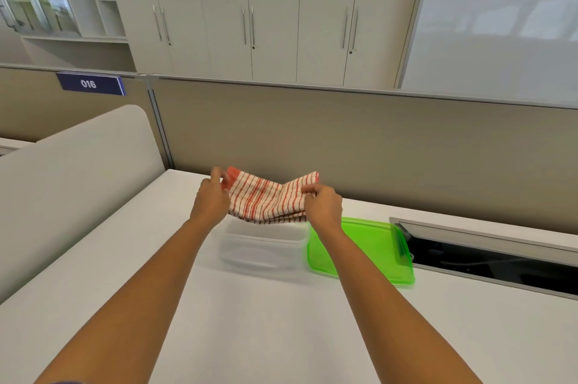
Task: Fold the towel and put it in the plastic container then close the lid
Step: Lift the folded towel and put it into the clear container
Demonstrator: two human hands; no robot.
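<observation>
A folded red-and-white striped towel (266, 199) hangs in the air just above the clear plastic container (261, 250), which stands open on the white desk. My left hand (212, 196) pinches the towel's left end and my right hand (322, 203) grips its right end. The towel sags a little between them, its lower edge close to the container's far rim. The green lid (372, 249) lies flat on the desk right beside the container, on its right.
A beige partition wall (344, 139) runs along the desk's far edge. An open cable trough (488, 261) is sunk into the desk at the right, just past the lid. A curved grey divider (78, 183) borders the desk on the left.
</observation>
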